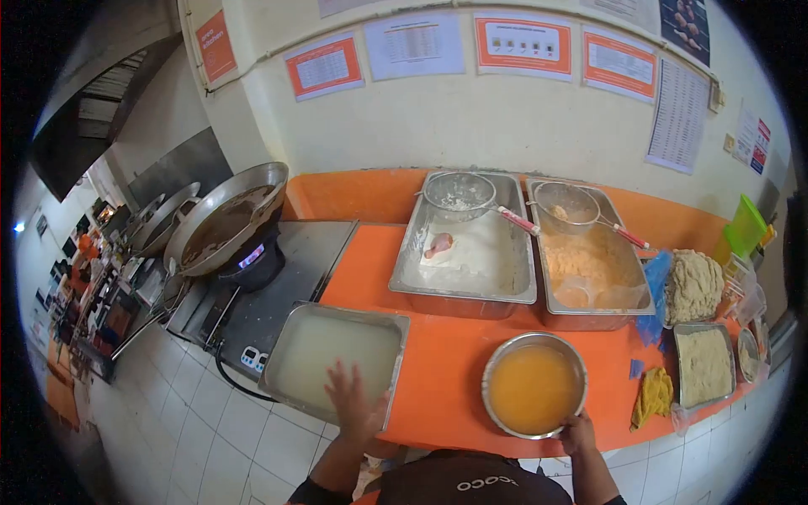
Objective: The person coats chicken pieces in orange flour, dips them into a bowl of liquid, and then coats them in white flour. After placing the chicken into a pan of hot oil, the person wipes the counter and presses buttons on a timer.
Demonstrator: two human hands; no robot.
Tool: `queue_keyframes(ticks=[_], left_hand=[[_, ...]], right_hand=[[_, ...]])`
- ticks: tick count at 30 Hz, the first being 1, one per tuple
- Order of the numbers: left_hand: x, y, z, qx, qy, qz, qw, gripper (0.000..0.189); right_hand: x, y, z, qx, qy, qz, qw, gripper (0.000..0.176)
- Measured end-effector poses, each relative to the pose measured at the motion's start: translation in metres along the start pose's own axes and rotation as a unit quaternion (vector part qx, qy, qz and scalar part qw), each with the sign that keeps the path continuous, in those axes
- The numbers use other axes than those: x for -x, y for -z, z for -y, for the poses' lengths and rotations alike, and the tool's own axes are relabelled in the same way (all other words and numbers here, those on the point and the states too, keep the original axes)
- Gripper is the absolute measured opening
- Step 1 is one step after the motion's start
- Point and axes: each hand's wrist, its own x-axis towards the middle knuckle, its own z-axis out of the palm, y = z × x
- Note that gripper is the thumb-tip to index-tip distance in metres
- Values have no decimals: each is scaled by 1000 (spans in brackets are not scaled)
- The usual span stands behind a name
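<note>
- A large metal wok (269, 177), with dark contents, sits at the left on a black burner (257, 276) with a blue-violet glow.
- Two small white devices (250, 357) lie just beside the left edge of the steel tray (353, 310), which holds a cloudy, pale liquid.
- The left hand (352, 404) is open and bare, fingers spread, over the near right part of that tray; whether it touches the liquid or the rim, I cannot tell.
- Behind, on the orange counter (438, 370), a deep pan (463, 297) holds white powder and one pink drumstick (439, 245); a red-handled sieve (459, 192) rests across its far end.
- The round steel bowl (488, 387) of orange-yellow liquid stands near the counter's front edge, right of the tray.
- The right hand (577, 435) grips that bowl's near right rim.
- Beyond the bowl, a second deep pan (598, 313) holds orange-tinted crumbs, with another sieve (568, 208) over its far end.
- Farther right lie a crumpled yellow cloth (653, 397) and a shallow tray (711, 402) of pale, doughy stuff.
</note>
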Motion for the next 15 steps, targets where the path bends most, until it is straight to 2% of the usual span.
queue_keyframes(ticks=[2,3,4,5,6,7,8,9,10,11,13,14,15], left_hand=[[13,6,24,-49,55,-166,983,74],[17,6,34,-59,68,-169,981,74],[21,3,48,36,95,-276,956,75],[26,0,63,125,117,-382,908,77],[31,-9,77,106,131,-393,904,77],[34,-24,87,254,203,-448,833,77],[38,-31,89,396,259,-490,732,78],[33,-19,78,464,358,-476,656,74],[27,-7,66,525,447,-454,564,72],[26,-9,63,546,455,-437,551,72],[27,-26,71,560,462,-432,535,72],[29,-46,85,608,379,-431,549,71],[30,-57,91,650,291,-423,560,70]], right_hand=[[1,17,16,24,-17,-9,1000,43],[5,20,26,64,-25,-46,997,43],[-15,51,13,42,13,-23,999,42],[-7,42,27,20,21,-8,1000,42],[-8,50,35,36,1,14,999,41],[-8,53,40,29,36,19,999,38],[-8,52,46,2,38,6,999,50],[-21,74,45,15,12,16,1000,49],[-31,95,43,43,29,74,996,44],[-34,103,48,47,24,88,995,44],[-37,113,57,29,22,80,996,30],[-39,118,61,20,21,75,997,23],[-42,119,64,28,16,64,997,28]])
